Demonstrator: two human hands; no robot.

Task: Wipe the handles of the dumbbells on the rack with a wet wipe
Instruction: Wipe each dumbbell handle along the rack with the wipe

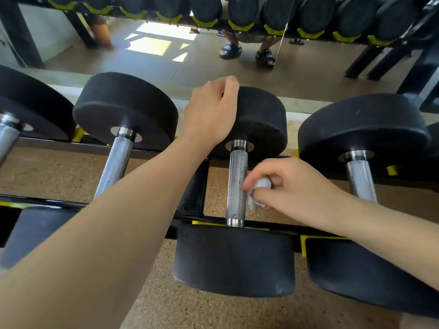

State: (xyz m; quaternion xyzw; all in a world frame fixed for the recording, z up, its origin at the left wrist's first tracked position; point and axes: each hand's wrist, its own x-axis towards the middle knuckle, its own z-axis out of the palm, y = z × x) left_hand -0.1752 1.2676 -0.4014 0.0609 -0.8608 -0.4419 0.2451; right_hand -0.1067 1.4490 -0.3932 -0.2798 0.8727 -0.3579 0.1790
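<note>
A black dumbbell lies on the rack in the middle, its knurled steel handle (236,186) running away from me. My left hand (211,112) grips the top edge of its far black head (263,119). My right hand (292,186) is closed on a crumpled white wet wipe (261,186), fingertips touching the right side of that handle. The near head (235,260) sits below. Another handle (115,165) lies to the left, partly behind my left forearm, and a third handle (361,179) lies to the right.
The black rack rails (190,186) carry yellow cradles (306,243). A mirror (154,43) behind the rack reflects more dumbbells and a person's sandalled feet. A speckled brown floor (213,309) shows below the rack.
</note>
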